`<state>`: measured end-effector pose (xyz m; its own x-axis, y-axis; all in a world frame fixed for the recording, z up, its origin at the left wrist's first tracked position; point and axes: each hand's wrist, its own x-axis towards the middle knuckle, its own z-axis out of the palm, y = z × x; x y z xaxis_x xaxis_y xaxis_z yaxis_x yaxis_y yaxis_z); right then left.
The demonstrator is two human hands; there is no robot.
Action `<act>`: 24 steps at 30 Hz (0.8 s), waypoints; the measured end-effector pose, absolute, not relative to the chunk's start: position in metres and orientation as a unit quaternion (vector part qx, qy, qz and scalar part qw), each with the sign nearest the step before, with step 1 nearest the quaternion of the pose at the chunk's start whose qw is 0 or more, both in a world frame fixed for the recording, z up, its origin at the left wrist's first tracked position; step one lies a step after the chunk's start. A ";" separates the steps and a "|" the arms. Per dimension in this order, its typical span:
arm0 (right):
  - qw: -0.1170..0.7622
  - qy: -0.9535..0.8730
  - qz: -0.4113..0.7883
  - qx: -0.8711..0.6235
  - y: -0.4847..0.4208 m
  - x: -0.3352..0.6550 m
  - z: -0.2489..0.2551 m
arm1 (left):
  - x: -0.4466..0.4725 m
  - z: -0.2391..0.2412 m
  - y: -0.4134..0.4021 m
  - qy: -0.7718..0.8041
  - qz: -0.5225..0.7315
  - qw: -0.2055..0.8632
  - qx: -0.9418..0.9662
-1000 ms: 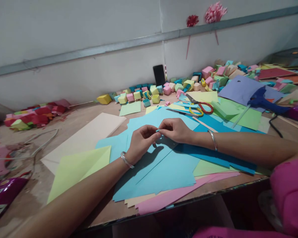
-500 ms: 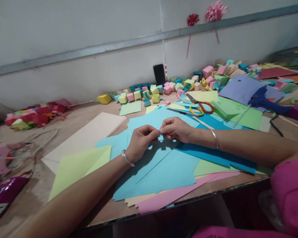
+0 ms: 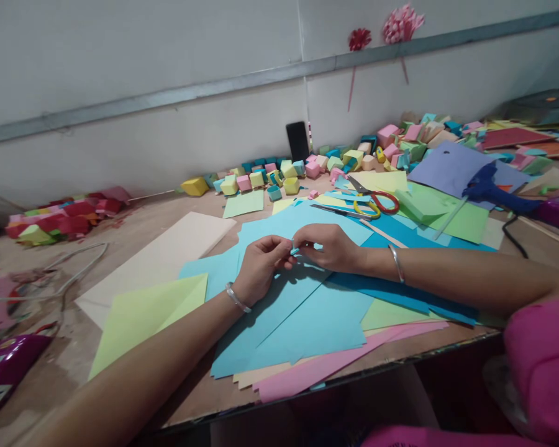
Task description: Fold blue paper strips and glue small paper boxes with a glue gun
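Left hand [image 3: 261, 264] and right hand [image 3: 330, 248] pinch a small blue paper strip [image 3: 294, 250] with closed fingers. Fingertips, touching earlier, now sit slightly apart.

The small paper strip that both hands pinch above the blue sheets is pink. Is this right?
Not quite: the head view shows the small paper strip is light blue, not pink. The left hand and the right hand do pinch it above the blue sheets.
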<state>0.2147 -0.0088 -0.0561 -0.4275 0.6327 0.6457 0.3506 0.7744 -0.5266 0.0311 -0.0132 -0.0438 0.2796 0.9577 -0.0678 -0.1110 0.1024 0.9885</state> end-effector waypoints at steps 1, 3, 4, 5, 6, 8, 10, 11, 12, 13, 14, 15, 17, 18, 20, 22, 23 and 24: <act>0.446 -0.826 0.164 -0.305 -0.009 0.215 -0.055 | 0.031 -0.044 -0.013 0.410 0.433 0.622 0.508; 0.441 -0.816 0.183 -0.326 -0.010 0.214 -0.054 | 0.030 -0.044 -0.013 0.403 0.428 0.632 0.505; 0.439 -0.810 0.194 -0.335 -0.011 0.214 -0.053 | 0.030 -0.044 -0.013 0.399 0.425 0.636 0.506; 0.440 -0.804 0.206 -0.343 -0.012 0.214 -0.053 | 0.030 -0.044 -0.013 0.398 0.423 0.637 0.506; 0.441 -0.798 0.219 -0.347 -0.012 0.214 -0.053 | 0.030 -0.044 -0.013 0.397 0.422 0.638 0.507; 0.444 -0.787 0.243 -0.354 -0.012 0.214 -0.053 | 0.030 -0.045 -0.013 0.398 0.421 0.635 0.511; 0.447 -0.776 0.262 -0.360 -0.012 0.213 -0.054 | 0.030 -0.046 -0.013 0.400 0.422 0.629 0.516; 0.450 -0.770 0.270 -0.362 -0.012 0.213 -0.055 | 0.030 -0.046 -0.013 0.401 0.423 0.625 0.518; 0.453 -0.766 0.275 -0.364 -0.011 0.213 -0.056 | 0.030 -0.046 -0.013 0.401 0.424 0.622 0.521; 0.457 -0.762 0.279 -0.364 -0.011 0.212 -0.057 | 0.030 -0.046 -0.013 0.401 0.425 0.620 0.524; 0.460 -0.760 0.280 -0.363 -0.011 0.212 -0.057 | 0.030 -0.047 -0.013 0.400 0.424 0.618 0.528; 0.463 -0.759 0.281 -0.361 -0.011 0.212 -0.058 | 0.030 -0.047 -0.013 0.398 0.424 0.616 0.532; 0.466 -0.760 0.285 -0.353 -0.011 0.211 -0.058 | 0.029 -0.048 -0.013 0.394 0.424 0.612 0.538; 0.468 -0.759 0.288 -0.350 -0.011 0.211 -0.058 | 0.029 -0.048 -0.013 0.392 0.426 0.611 0.541; 0.471 -0.754 0.294 -0.351 -0.012 0.211 -0.058 | 0.029 -0.049 -0.012 0.387 0.431 0.605 0.546; 0.476 -0.745 0.300 -0.359 -0.012 0.210 -0.057 | 0.029 -0.050 -0.012 0.383 0.434 0.599 0.553; 0.479 -0.739 0.306 -0.362 -0.012 0.210 -0.057 | 0.029 -0.051 -0.012 0.381 0.435 0.596 0.557; 0.481 -0.734 0.312 -0.364 -0.013 0.209 -0.057 | 0.029 -0.051 -0.012 0.380 0.437 0.592 0.560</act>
